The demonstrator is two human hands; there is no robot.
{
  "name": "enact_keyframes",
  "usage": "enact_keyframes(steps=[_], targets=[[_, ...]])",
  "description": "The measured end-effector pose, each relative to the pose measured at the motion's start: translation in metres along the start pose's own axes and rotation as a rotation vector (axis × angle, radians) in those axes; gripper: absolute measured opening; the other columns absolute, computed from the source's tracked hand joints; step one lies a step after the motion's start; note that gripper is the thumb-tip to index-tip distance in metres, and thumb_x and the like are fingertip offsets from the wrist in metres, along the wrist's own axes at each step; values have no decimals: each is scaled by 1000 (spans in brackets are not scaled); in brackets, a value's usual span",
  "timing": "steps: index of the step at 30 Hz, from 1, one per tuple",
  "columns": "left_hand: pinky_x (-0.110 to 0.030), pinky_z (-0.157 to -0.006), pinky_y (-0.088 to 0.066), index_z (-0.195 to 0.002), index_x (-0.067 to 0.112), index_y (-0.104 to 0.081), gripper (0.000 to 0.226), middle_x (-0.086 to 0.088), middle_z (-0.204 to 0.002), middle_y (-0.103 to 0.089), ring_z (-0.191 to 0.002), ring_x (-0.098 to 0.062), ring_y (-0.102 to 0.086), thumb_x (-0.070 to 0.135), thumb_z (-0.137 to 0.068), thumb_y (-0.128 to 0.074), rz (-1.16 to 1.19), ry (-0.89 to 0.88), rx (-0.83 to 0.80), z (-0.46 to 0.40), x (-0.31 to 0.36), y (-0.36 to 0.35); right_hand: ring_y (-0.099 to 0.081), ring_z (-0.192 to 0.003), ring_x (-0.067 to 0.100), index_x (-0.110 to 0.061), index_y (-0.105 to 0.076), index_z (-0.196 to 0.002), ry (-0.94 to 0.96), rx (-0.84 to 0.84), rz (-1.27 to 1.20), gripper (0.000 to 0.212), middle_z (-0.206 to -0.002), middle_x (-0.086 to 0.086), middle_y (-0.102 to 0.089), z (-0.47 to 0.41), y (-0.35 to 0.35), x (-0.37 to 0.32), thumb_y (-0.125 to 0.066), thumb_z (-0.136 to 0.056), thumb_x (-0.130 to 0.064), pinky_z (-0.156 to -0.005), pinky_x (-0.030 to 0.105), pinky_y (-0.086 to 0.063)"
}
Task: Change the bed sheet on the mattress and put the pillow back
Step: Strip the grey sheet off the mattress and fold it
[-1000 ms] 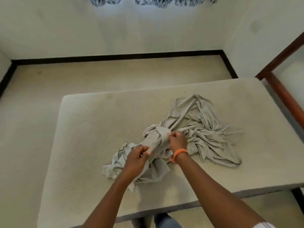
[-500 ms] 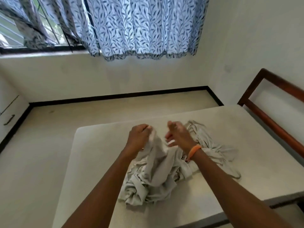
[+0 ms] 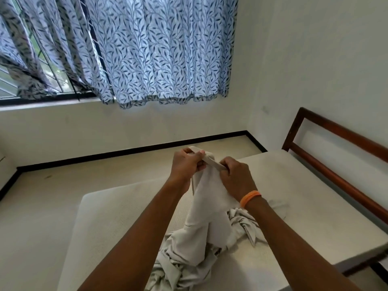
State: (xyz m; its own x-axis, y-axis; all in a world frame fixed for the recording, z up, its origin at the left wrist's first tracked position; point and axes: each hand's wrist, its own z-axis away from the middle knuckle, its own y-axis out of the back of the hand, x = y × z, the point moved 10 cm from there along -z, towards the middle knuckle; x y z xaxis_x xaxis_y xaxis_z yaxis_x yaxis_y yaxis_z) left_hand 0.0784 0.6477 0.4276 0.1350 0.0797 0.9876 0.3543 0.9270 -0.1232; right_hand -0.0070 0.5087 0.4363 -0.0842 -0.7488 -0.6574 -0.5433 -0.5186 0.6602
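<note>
A bedroom in a home is showing here. A bare mattress (image 3: 294, 217) is lying on a bed whose dark wooden frame (image 3: 340, 175) is standing against a white wall (image 3: 315, 59) along the mattress's right edge. A leaf-patterned blue curtain (image 3: 157, 49) is hanging over a barred window (image 3: 42, 66) beyond the far edge. A pale floor (image 3: 52, 196) with black skirting (image 3: 126, 151) is running around the bed, and a crumpled sheet (image 3: 199, 238) is lying on the mattress.

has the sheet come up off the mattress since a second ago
Yes. Both the left hand and right hand have lifted part of the sheet above the mattress; the rest remains bunched on it.
</note>
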Motion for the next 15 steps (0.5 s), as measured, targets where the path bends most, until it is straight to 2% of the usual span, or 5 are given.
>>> enact_keyframes(steps=[4,7,9,12,15], targets=[[-35,-70,-60,-96,-15,-65,21,-26,-87,-69,-70,-24,-68,5,-90,-67,18,-21,153,-9,7,-16,-49,-59,22,-11,-53,-75,-16,-90,21,14,-63,3,-54,-15,8,35,-53,-88,-7,-59,31,-39],[-34,-63,-58,-80,-7,-63,13,-20,-74,-63,-61,-24,-62,1,-88,-69,94,-14,220,-15,14,-40,-58,-74,19,-13,-59,-91,-222,-236,-559,4,-78,6,-64,-18,8,66,-59,-94,-15,-69,32,-46],[-33,-60,-56,-76,3,-56,18,-18,-70,-63,-55,-22,-61,-2,-88,-68,170,21,229,-22,14,-62,-63,-83,23,-13,-56,-106,-288,-318,-863,28,-91,13,-69,-20,17,86,-72,-85,-18,-73,35,-52],[-35,-60,-58,-90,6,-51,17,-16,-74,-63,-53,-21,-63,-2,-90,-66,196,0,245,-36,12,-89,-65,-80,18,-18,-50,-118,-107,-429,-636,58,-93,14,-66,-32,49,106,-76,-70,1,-71,35,-57],[-28,-59,-58,-103,6,-59,11,-11,-79,-64,-62,-19,-64,0,-93,-61,175,-51,240,-51,13,-123,-53,-66,8,-20,-59,-100,-37,-276,-419,37,-81,1,-58,-55,92,137,-64,-72,4,-59,25,-49]])
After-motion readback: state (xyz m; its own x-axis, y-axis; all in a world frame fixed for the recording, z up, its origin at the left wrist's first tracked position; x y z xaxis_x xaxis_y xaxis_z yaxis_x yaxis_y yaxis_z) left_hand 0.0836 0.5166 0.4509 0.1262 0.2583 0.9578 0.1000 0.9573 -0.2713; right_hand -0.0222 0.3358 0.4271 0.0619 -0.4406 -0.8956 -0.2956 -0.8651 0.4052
